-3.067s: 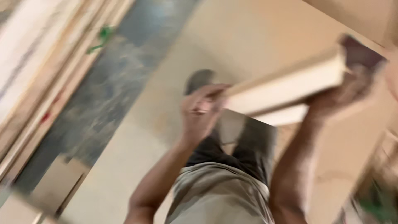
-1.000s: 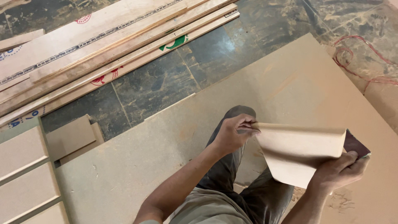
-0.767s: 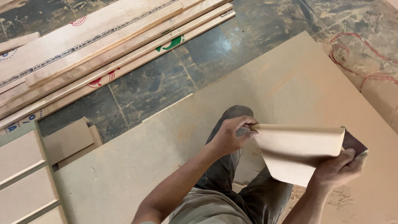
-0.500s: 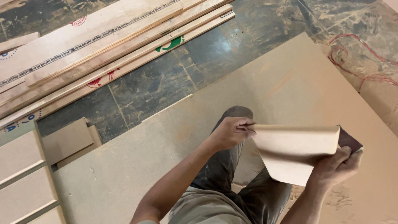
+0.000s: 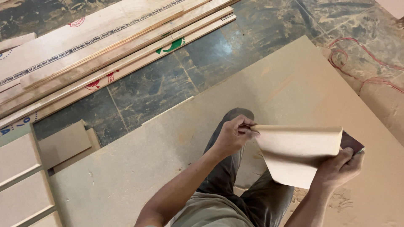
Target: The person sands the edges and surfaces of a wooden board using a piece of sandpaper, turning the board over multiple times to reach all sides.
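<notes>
Down over the floor, the left hand pinches the pointed left end of a tan, curve-cut board piece, fingers closed round its tip. At the other end the right hand is closed on the board's right edge together with a dark maroon sheet of sandpaper, which pokes out just past the board's upper right corner, thumb on top. The board piece hangs in the air between the two hands, its rounded top edge running level, its lower edge curving down towards the right wrist. Under it show the person's dark trousers and a shoe tip, standing on a large tan sheet that lies on the dark tiled floor. Long printed planks lie stacked at the upper left, well apart from the hands. Pale panels sit at the lower left, and a red cord loops at the upper right.
</notes>
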